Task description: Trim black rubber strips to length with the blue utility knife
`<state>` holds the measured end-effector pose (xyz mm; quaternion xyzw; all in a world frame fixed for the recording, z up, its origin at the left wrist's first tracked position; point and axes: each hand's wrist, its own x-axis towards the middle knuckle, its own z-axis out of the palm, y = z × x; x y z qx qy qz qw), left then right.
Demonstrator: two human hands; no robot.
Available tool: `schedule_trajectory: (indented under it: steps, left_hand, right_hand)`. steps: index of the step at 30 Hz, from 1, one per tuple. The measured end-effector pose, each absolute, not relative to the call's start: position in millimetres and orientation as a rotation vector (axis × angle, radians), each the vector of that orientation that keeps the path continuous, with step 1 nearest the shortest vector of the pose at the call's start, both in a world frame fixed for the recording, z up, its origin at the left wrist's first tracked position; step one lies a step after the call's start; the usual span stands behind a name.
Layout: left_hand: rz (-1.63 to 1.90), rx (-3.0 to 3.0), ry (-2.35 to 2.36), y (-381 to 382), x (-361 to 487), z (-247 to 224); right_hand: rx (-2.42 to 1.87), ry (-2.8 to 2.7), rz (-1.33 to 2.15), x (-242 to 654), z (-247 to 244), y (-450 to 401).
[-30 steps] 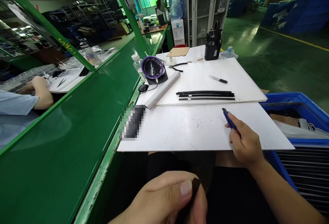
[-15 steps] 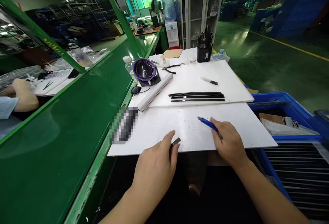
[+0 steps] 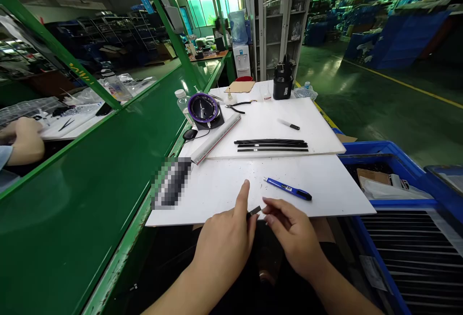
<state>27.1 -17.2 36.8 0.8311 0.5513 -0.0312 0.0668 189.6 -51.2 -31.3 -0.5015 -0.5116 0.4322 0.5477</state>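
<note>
Evidently, the short, flat black strip (image 3: 255,210) is pinched between the thumb and fingers of the left hand (image 3: 224,240) so that only its tip juts out, over the tabletop's near edge; that grip probably keeps the end steady and exposed. The right hand (image 3: 296,240) is half curled with its fingertips just beside that tip, though whether they hold anything I cannot tell. A slim blue utility knife (image 3: 287,188) lies just beyond, presumably placed for easy reach. Farther off, long thin black strips (image 3: 271,143) lie roughly parallel, perhaps to keep them sorted.

The white tabletop (image 3: 213,194) carries scattered dark specks, and a thicker white board (image 3: 264,127) covers its far part. A purple-rimmed round black fan (image 3: 203,108) stands at the left, along a glossy green partition (image 3: 90,204); blue plastic crates (image 3: 401,203) sit at the right. Beyond are a white water dispenser (image 3: 241,59) and a grey cabinet (image 3: 259,25).
</note>
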Motion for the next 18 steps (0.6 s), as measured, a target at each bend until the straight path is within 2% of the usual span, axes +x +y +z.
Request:
schedule_trajectory:
  steps: [3,7,9,14,16,18]
  left_hand:
    - [-0.128,2.470,1.644,-19,31,37]
    - [-0.124,2.429,1.635,-20,34,38]
    - [-0.099,2.448,1.611,-20,31,37]
    - [-0.121,2.421,1.624,-13,9,29]
    - [-0.114,2.379,1.677,-10,-2,26]
    - [-0.074,2.325,1.674,-9,-9,25]
  right_hand:
    - [-1.106,-0.911,1.341,177,-25,-54]
    - [-1.100,-0.849,1.365,181,-27,-52]
    - [-1.173,-0.998,1.192,190,-32,-51]
    - [-1.456,-1.480,0.239,228,-48,-37]
    - [-1.506,-1.515,0.080,240,-51,-30]
    - [-1.493,-1.494,0.065,241,-49,-28]
